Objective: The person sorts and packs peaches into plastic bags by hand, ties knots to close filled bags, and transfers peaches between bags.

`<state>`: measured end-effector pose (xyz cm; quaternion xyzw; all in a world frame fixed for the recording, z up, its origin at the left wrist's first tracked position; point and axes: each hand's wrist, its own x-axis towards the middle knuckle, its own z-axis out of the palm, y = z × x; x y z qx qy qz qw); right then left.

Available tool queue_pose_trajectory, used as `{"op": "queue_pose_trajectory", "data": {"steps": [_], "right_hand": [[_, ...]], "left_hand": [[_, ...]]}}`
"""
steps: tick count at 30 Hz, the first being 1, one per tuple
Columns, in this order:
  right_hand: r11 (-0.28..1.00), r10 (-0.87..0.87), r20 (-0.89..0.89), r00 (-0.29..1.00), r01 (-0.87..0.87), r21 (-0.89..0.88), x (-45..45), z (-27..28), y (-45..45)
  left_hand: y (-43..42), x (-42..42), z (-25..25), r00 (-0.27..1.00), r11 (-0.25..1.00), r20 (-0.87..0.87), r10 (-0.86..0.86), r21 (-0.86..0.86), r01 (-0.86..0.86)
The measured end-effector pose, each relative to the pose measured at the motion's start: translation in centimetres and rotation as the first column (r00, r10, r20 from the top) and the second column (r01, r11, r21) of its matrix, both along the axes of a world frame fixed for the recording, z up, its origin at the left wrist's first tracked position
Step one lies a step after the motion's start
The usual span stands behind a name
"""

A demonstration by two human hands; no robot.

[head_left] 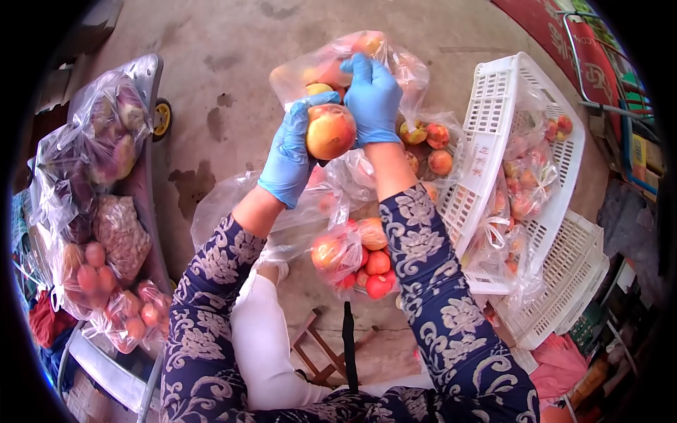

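My left hand [285,156], in a blue glove, is closed round a large yellow-red peach [331,132]. Close to that peach's right side is my right hand [374,102], gloved the same way, its fingers curled in front of a clear plastic bag [289,84] of peaches. What those fingers grip, if anything, is hidden. Below my hands, a second clear bag [226,215] lies crumpled on the floor. Right of my right wrist, several smaller red and yellow fruits [438,161] sit in thin plastic.
Bagged red fruit [377,263] rests between my forearms. On the right, a tilted white crate [486,106] holds bagged fruit, with another crate [564,271] beneath. A wheeled cart [144,77] with bagged produce stands left. A wooden stool [321,352] is below.
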<state>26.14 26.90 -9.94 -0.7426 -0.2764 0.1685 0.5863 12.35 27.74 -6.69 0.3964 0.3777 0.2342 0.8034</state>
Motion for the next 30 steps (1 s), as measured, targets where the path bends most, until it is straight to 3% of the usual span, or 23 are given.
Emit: {"op": "queue_pose_trajectory", "data": {"steps": [2,3,4,6,9,12,16,19,22,27,30], "right_hand": [[0.992,0.120,0.187,0.975,-0.110,-0.062,0.4,-2.4,-1.6],[0.995,0.092,0.221,0.971,-0.095,0.005,0.6,-3.2,-2.4],[0.996,0.066,0.039,0.997,-0.063,-0.068,0.6,-1.9,-3.6],[0.999,0.047,-0.213,0.976,-0.044,0.021,-0.2,1.0,-5.7],[0.957,0.201,0.274,0.940,-0.248,0.149,-1.7,3.2,-7.1],[0.912,0.323,0.550,0.770,-0.408,0.035,-2.5,4.8,-7.0],[0.896,0.412,0.572,0.709,-0.429,-0.113,-2.5,4.2,-6.8],[0.896,0.406,0.612,0.679,-0.429,-0.118,-2.8,4.0,-7.3],[0.925,0.267,0.529,0.806,-0.369,0.095,-3.0,2.9,-7.3],[0.914,0.337,0.527,0.780,-0.405,0.014,-2.9,2.9,-7.0],[0.903,0.358,0.526,0.771,-0.430,0.017,-3.0,2.0,-7.3]], "left_hand": [[0.9,0.2,0.7,0.996,0.989,0.087,-0.004,-0.150,0.017],[1.3,0.6,1.4,0.993,0.976,0.116,0.033,-0.217,-0.007],[1.5,0.5,1.4,0.993,0.970,0.113,0.031,-0.245,-0.003],[1.7,0.2,1.2,0.994,0.953,0.107,0.020,-0.303,0.014],[1.5,0.3,0.9,0.999,0.948,0.037,0.040,-0.316,-0.026],[1.2,0.8,1.0,0.982,0.941,0.138,0.127,-0.331,-0.075],[1.1,0.4,0.4,0.991,0.950,0.063,0.116,-0.298,-0.092],[1.1,0.5,0.2,0.994,0.961,0.026,0.102,-0.262,-0.091],[1.0,0.6,-0.2,0.997,0.982,0.002,0.081,-0.174,-0.079],[0.8,0.7,-1.0,0.990,0.989,-0.081,0.119,-0.075,-0.125],[1.0,0.5,-1.8,0.989,0.980,-0.064,0.133,-0.139,-0.141]]}}
